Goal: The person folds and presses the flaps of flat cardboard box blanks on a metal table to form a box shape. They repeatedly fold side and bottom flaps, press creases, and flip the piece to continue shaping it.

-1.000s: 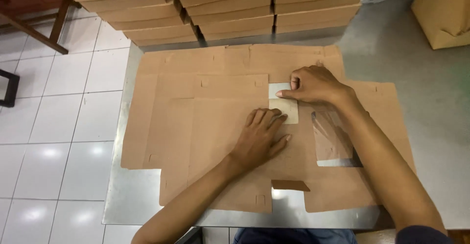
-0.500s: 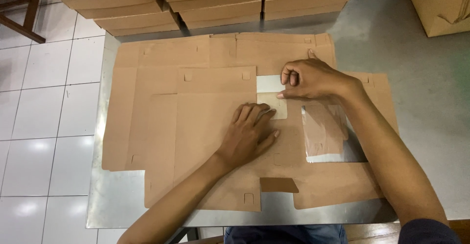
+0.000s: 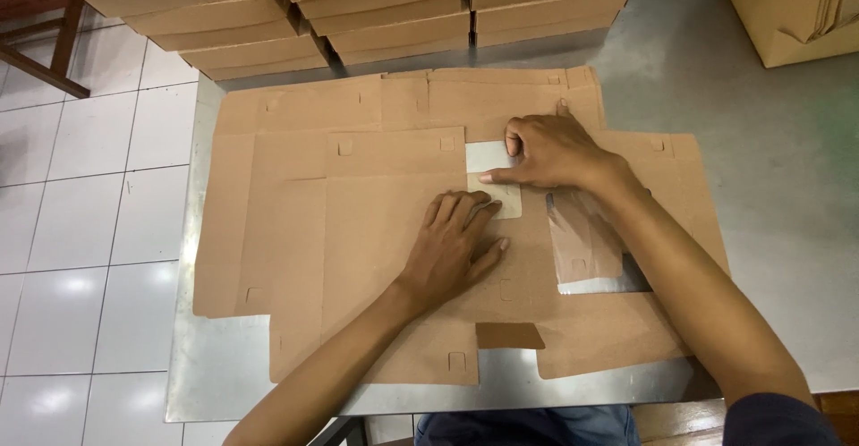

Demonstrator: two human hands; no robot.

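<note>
Flat die-cut brown cardboard sheets [image 3: 358,231] lie overlapping on a metal table [image 3: 761,186]. My left hand [image 3: 452,249] presses palm-down on the middle of the top sheet, fingers spread. My right hand [image 3: 550,151] rests just beyond it, fingers curled, its thumb on a small pale rectangular patch [image 3: 497,182] between the two hands. A clear plastic window [image 3: 582,245] shows in the cardboard below my right wrist.
Stacks of folded flat brown boxes [image 3: 358,8] line the table's far edge. A brown carton [image 3: 796,8] stands at the far right. White tiled floor [image 3: 89,231] lies to the left, with a wooden furniture leg [image 3: 54,57] at the upper left.
Both hands stay on the cardboard in nearly the same pose. My right hand's fingers have curled slightly over the pale patch; the view has shifted a little.
</note>
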